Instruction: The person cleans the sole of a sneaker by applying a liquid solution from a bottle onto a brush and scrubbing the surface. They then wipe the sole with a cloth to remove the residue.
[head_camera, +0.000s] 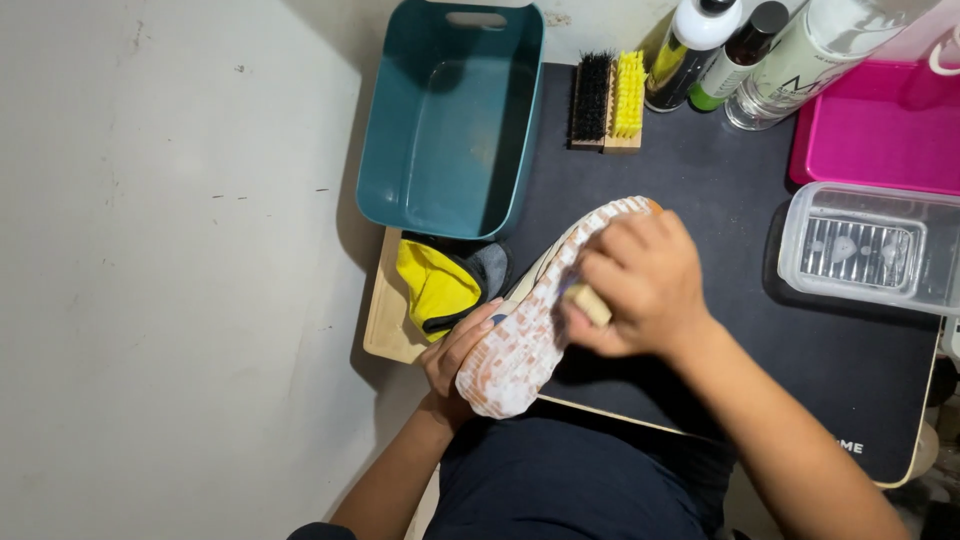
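Your left hand (455, 355) cups the heel end of the white shoe with the pale pink patterned sole (535, 320), sole up over the dark worktop (720, 200). Its long way runs from near you up toward the right. Your right hand (640, 285) is closed on a small tan brush (590, 303), pressed on the middle of the sole.

— Left hand (455, 355)?
— Cupping the shoe (535, 320), sole up, at the heel end.
— Right hand (640, 285)?
— Closed on a small brush (588, 303), pressed against the sole.
— Nearby?
— Teal tub (450, 120), yellow cloth (435, 285), two brushes (607, 100) on the table (720, 200).
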